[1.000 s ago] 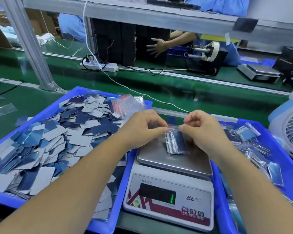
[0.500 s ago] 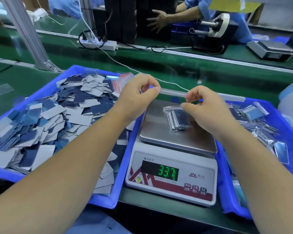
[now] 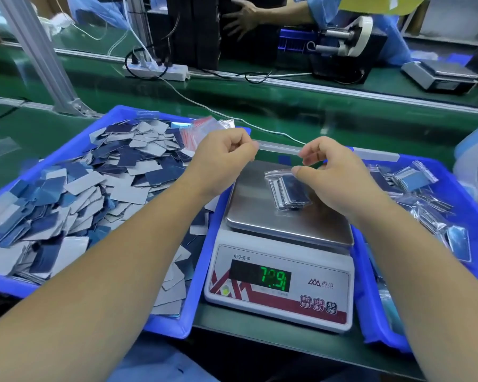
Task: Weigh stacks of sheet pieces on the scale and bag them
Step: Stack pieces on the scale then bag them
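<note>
On scale pan, bagged stack seemingly touches right-hand fingers.

Green conveyor belt beyond an aluminium frame post

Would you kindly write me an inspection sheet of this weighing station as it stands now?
Surface: green bench.
Job's things: filled bag lies on scale; loose sheet pieces fill left tray; bagged stacks in right tray.
Clutter: empty bags at the left tray's far corner.
Hands: left hand curled, holding nothing visible; right hand at the bag's top, grip unclear.
Cables: white cord from power strip.
Surroundings: another worker's hand; second scale.
</note>
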`<move>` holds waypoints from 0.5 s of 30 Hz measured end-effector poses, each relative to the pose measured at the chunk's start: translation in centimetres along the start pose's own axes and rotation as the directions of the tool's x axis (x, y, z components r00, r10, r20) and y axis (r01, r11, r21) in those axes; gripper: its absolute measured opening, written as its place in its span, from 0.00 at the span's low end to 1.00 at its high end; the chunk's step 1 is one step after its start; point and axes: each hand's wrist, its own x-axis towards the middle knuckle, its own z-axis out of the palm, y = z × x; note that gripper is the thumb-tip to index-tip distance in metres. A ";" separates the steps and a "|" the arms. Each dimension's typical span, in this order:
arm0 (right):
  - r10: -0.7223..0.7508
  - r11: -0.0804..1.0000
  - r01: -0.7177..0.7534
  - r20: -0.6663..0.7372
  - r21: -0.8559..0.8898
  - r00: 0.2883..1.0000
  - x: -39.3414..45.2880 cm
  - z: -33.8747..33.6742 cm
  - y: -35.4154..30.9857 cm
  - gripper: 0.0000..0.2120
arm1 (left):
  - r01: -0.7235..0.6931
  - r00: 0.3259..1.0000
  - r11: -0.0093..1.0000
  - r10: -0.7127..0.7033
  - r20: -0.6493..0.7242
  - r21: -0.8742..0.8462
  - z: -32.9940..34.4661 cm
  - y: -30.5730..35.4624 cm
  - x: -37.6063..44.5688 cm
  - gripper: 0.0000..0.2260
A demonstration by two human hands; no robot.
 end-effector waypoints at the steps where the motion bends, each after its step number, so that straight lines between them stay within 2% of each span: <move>1: 0.010 1.000 -0.010 0.002 0.003 1.000 0.0 0.0 0.0 0.07 | -0.004 1.000 1.000 0.004 0.006 0.007 0.0 0.0 0.0 0.11; 4: 0.032 0.999 -0.032 0.009 -0.036 0.999 0.0 -0.1 -0.1 0.06 | -0.013 1.000 1.000 0.013 0.024 0.009 0.0 0.1 -0.1 0.11; 6: 0.025 0.989 -0.026 -0.010 -0.144 1.000 -0.1 -0.1 -0.2 0.08 | -0.017 0.999 1.000 0.016 0.034 0.015 0.0 0.0 -0.2 0.12; 10: -0.018 0.916 -0.002 -0.047 -0.401 0.999 -0.6 0.1 -0.7 0.23 | -0.012 0.999 0.999 0.009 0.050 0.047 0.1 -0.1 -0.2 0.13; 13: -0.095 0.818 0.113 0.061 -0.563 0.994 -1.1 0.8 -1.2 0.35 | -0.004 0.998 0.998 0.001 0.055 0.055 0.1 -0.4 -0.2 0.13; 15: -0.158 0.762 0.226 0.164 -0.606 0.974 -1.5 1.2 -1.8 0.39 | 0.004 0.999 0.999 -0.007 0.050 0.051 0.0 -0.4 -0.2 0.13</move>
